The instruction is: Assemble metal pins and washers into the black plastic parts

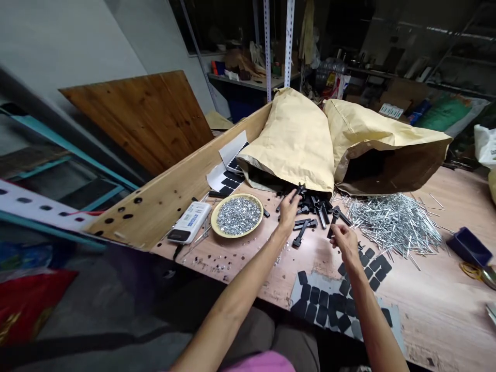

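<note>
Left hand pinches a black strip from the pile spilled at the paper sack mouth, mid-desk; right hand grips a second strip; washer dish and pins flank them, likely for reach.

Left hand and right hand: both bare. Forearms bare too, lean, uncovered all the way back past the table edge to the elbows; sleeves out of view. Below that table edge: lap in grey-brown trousers, dull cloth, softly creased, with a dark fold between the legs. Further back from the edge, at the bottom of the view: strip of plain pink top, hem curved.
</note>
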{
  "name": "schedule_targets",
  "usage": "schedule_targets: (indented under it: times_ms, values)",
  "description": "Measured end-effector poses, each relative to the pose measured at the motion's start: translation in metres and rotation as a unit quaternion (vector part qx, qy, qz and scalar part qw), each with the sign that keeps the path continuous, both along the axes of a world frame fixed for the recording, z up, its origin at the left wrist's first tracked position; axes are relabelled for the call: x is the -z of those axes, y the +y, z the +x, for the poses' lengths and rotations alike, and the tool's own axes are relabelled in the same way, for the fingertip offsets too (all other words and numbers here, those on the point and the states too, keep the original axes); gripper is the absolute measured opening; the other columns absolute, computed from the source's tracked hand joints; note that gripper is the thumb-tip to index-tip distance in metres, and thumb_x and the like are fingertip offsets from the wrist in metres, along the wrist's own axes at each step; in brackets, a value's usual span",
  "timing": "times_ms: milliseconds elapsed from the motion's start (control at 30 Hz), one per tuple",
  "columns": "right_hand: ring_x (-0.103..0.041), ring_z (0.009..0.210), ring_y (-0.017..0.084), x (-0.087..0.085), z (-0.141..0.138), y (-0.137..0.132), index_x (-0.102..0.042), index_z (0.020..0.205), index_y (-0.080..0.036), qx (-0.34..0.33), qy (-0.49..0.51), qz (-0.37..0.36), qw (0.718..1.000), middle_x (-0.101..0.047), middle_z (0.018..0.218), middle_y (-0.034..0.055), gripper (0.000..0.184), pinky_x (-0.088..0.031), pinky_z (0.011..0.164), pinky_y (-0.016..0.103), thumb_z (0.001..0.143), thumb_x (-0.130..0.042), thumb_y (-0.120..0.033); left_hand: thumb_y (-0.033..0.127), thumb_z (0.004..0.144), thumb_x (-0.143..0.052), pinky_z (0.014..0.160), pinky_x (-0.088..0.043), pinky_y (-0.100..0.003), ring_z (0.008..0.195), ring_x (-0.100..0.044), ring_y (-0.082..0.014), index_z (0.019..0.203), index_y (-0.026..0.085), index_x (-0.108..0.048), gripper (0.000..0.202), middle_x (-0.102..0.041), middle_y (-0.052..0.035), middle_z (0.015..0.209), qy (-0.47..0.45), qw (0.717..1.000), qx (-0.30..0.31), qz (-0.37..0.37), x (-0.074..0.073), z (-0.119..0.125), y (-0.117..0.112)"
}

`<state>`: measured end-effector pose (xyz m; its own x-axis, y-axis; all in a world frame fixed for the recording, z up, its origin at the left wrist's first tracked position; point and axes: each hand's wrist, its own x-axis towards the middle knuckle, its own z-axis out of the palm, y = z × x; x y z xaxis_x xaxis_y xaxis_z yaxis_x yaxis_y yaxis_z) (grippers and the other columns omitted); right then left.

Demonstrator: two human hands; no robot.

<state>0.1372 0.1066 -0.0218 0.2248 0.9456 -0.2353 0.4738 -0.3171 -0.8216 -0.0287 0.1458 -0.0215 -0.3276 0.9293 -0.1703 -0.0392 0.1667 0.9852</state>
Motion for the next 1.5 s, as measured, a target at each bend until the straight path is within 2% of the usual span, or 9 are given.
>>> schedule_targets:
  times_ms: [100,267,600,800,900,1033,1167,1367,1500]
  values:
    - [-0.051,0.042,0.011,-0.002,-0.016,-0.014,-0.047,0.073,-0.020,0.010,0.169,0.057,0.984,-0.058,0.055,-0.0033,0.031,-0.037,0.042,0.021,0.072,-0.053,-0.050,0.028,0.087,-0.050,0.102,-0.039,-0.036,0.120,-0.051,-0.0211,0.131,0.021,-0.050,0.044,-0.058,-0.0081,0.130,-0.160,0.984,0.070,0.043,0.008,0.030,-0.051]
    - [-0.053,0.052,0.012,0.015,-0.031,-0.050,-0.049,0.083,-0.020,0.003,0.180,0.073,0.981,-0.053,0.059,-0.0056,0.034,-0.042,0.048,0.023,0.072,-0.055,-0.052,0.018,0.080,-0.055,0.113,-0.026,-0.036,0.136,-0.033,-0.0211,0.128,0.021,-0.052,0.048,-0.044,-0.0063,0.143,-0.198,0.968,0.145,0.054,0.031,0.046,-0.117]
    - [-0.062,0.086,0.021,0.034,-0.052,-0.097,-0.059,0.117,-0.019,-0.172,-0.066,0.219,0.958,-0.064,0.095,0.0092,0.037,-0.051,0.076,0.033,0.090,-0.039,-0.034,0.018,0.061,-0.074,0.089,-0.047,-0.036,0.106,-0.060,-0.0250,0.083,0.017,-0.065,0.024,-0.069,-0.0071,0.101,-0.471,0.843,0.230,-0.121,0.023,-0.007,-0.129]
    - [-0.060,0.071,0.016,0.041,-0.055,-0.077,-0.046,0.134,-0.022,-0.292,-0.140,0.219,0.921,-0.060,0.087,0.0062,0.043,-0.052,0.062,0.028,0.093,-0.035,-0.028,0.027,0.055,-0.082,0.076,-0.049,-0.026,0.087,-0.064,-0.0179,0.085,0.015,-0.064,0.037,-0.070,-0.0041,0.085,-0.399,0.912,0.079,-0.055,0.020,-0.016,-0.130]
    - [-0.059,0.073,0.017,0.042,-0.049,-0.044,-0.046,0.134,-0.024,-0.269,-0.255,0.224,0.901,-0.062,0.093,0.0072,0.044,-0.050,0.061,0.028,0.092,-0.034,-0.018,0.032,0.055,-0.082,0.061,-0.049,-0.023,0.060,-0.060,-0.0100,0.083,0.016,-0.059,0.040,-0.063,0.0035,0.064,-0.348,0.937,-0.010,-0.032,0.019,-0.028,-0.126]
    - [-0.057,0.086,0.022,0.045,-0.039,-0.003,-0.063,0.113,-0.024,-0.327,-0.435,0.276,0.792,-0.057,0.119,0.0131,0.041,-0.046,0.063,0.029,0.086,-0.039,-0.005,0.040,0.053,-0.082,0.043,-0.042,-0.019,0.039,-0.047,-0.0060,0.080,0.015,-0.058,0.044,-0.051,0.0087,0.045,-0.324,0.945,-0.023,-0.038,0.012,-0.040,-0.124]
    - [-0.053,0.083,0.021,0.049,-0.034,0.013,-0.066,0.096,-0.018,-0.429,-0.453,0.343,0.703,-0.057,0.118,0.0136,0.026,-0.045,0.070,0.031,0.088,-0.043,-0.008,0.050,0.053,-0.080,0.054,-0.052,-0.024,0.054,-0.063,-0.0135,0.075,0.012,-0.061,0.048,-0.067,-0.0039,0.066,-0.333,0.941,-0.026,-0.053,0.008,-0.041,-0.132]
    - [-0.051,0.081,0.018,0.047,-0.070,0.021,-0.057,0.116,-0.019,-0.517,-0.428,0.329,0.664,-0.059,0.093,0.0086,0.033,-0.041,0.071,0.029,0.090,-0.041,-0.008,0.050,0.065,-0.072,0.070,-0.055,-0.033,0.075,-0.071,-0.0227,0.103,0.014,-0.059,0.053,-0.072,-0.0114,0.090,-0.262,0.963,-0.056,-0.038,0.020,-0.045,-0.152]
    - [-0.053,0.081,0.017,0.039,-0.094,0.035,-0.065,0.099,-0.017,-0.563,-0.430,0.267,0.654,-0.058,0.092,0.0086,0.024,-0.040,0.070,0.028,0.090,-0.043,-0.010,0.049,0.067,-0.071,0.075,-0.054,-0.035,0.080,-0.071,-0.0239,0.102,0.014,-0.060,0.051,-0.072,-0.0126,0.094,-0.245,0.966,-0.066,-0.050,0.025,-0.050,-0.159]
